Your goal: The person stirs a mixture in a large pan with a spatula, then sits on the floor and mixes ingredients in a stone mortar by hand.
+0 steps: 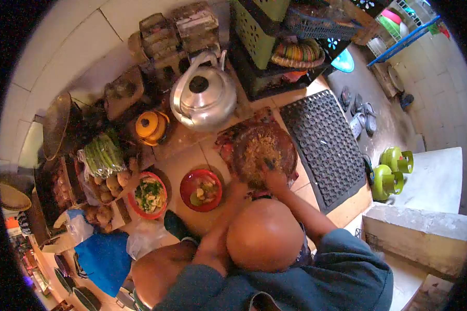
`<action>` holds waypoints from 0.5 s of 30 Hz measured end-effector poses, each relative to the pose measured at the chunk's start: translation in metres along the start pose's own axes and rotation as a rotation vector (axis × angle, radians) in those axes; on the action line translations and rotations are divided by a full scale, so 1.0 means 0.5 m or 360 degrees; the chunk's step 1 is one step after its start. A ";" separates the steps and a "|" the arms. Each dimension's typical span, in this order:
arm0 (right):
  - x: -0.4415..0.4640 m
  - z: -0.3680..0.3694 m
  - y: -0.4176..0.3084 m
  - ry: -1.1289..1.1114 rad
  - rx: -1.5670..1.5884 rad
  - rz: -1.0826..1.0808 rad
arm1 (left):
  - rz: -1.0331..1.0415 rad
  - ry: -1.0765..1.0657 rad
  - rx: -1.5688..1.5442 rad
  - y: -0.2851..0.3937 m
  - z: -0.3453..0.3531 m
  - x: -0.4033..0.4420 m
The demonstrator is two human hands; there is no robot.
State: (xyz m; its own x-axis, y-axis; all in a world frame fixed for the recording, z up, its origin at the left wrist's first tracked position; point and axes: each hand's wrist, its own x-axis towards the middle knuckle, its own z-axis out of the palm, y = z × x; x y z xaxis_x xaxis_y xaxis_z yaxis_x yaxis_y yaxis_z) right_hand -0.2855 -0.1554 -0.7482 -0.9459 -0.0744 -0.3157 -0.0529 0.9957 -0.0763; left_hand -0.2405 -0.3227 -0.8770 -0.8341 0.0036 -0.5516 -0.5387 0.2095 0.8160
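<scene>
A wide, dark stone mortar (290, 150) sits on the floor tiles in front of my knees, with a coarse brown ground paste (262, 150) spread over its middle. My right hand (276, 180) is closed around a dark pestle (269, 164), whose tip is down in the paste. At the mortar's near left rim rests my left hand (237, 188); its fingers are too unclear to make out. Left of it stands a red bowl (188, 181) with some pale and green pieces. Another red bowl (164, 199) holds chopped greens and pale chunks.
A big metal kettle (205, 98) and a small orange-lidded pot (149, 126) stand beyond the bowls. Bagged green vegetables (102, 155) lie at the left. To the right are a black studded mat (324, 147), sandals (369, 118) and green gas cylinders (383, 182). Crates (251, 31) rise at the back.
</scene>
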 end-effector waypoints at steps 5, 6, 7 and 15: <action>0.240 -0.058 0.119 -0.0639 0.1162 -0.0034 | 0.0041 0.0007 0.0015 -0.002 0.003 0.023; 0.289 -0.078 0.135 -0.0788 0.1322 0.0009 | 0.0053 0.0007 0.0023 0.002 0.000 0.030; 0.276 -0.130 0.113 -0.0492 0.0992 -0.0194 | 0.0051 0.0014 0.0024 0.006 0.003 0.023; 0.049 -0.050 0.008 -0.0012 0.0256 -0.0073 | 0.0025 0.0013 0.0006 0.011 0.010 0.028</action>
State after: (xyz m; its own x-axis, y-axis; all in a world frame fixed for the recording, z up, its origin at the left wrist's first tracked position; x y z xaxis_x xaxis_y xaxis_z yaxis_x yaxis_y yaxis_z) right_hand -0.3170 -0.1521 -0.7324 -0.9412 -0.1205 -0.3157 -0.0434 0.9696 -0.2409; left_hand -0.2546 -0.3166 -0.8812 -0.8434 -0.0009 -0.5373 -0.5251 0.2133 0.8239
